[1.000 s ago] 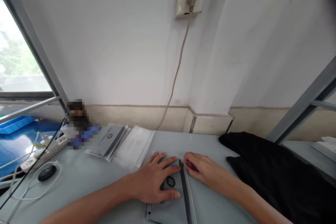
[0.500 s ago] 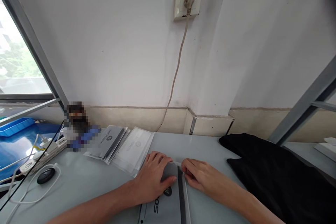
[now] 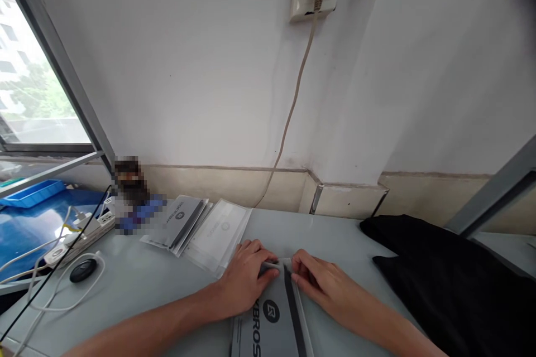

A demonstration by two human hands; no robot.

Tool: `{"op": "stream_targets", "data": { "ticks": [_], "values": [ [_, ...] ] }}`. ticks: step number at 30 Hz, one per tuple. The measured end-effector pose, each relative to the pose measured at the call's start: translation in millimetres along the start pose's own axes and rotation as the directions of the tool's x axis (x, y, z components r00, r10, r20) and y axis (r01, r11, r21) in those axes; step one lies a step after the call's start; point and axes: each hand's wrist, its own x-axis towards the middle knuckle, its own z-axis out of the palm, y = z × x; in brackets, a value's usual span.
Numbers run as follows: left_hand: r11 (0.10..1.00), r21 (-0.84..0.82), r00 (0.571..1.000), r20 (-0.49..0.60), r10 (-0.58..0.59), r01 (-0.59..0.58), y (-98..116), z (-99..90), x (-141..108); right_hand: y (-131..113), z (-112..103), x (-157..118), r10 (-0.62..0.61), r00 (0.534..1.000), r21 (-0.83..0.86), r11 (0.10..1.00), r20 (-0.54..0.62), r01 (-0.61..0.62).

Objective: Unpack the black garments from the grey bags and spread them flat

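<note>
A flat plastic bag (image 3: pixel 278 329) with a grey front, dark lettering and a round logo lies at the desk's near edge, cut off by the bottom of the view. Along its right side run a black stripe and a clear margin. My left hand (image 3: pixel 247 279) grips the bag's far edge, thumb below and fingers above, and the edge lifts a little between them. At the far right corner my right hand (image 3: pixel 318 279) is closed, thumb and curled forefinger pinching the clear edge. Whether anything is inside the bag cannot be made out.
Behind my left hand lie clear bags (image 3: pixel 220 228) and a stack of grey printed packets (image 3: pixel 182 220). Black cloth (image 3: pixel 452 284) covers the right side. On the left are a power strip (image 3: pixel 79 240), cables and a black oval object (image 3: pixel 82 270). A wall (image 3: pixel 209 67) closes the back.
The view has shifted slightly, showing more of the bag's lettering. My left thumb and fingers have drawn together on the far edge, which now bulges up. My right hand stays at the corner.
</note>
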Motion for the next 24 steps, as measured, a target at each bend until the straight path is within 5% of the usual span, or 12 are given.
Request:
{"op": "stream_targets", "data": {
  "ticks": [12, 24],
  "values": [
    [0.96, -0.281, 0.999, -0.024, -0.026, 0.019, 9.0, -9.0, 2.0, 13.0, 10.2, 7.7, 0.038, 0.999, 0.291, 0.956, -0.014, -0.032],
    [0.909, -0.409, 0.969, 0.244, 0.03, 0.075, 9.1, -23.3, 4.1, 0.6, 10.8, 3.5, -0.018, 0.999, 0.383, 0.924, 0.044, 0.0]
  ]
}}
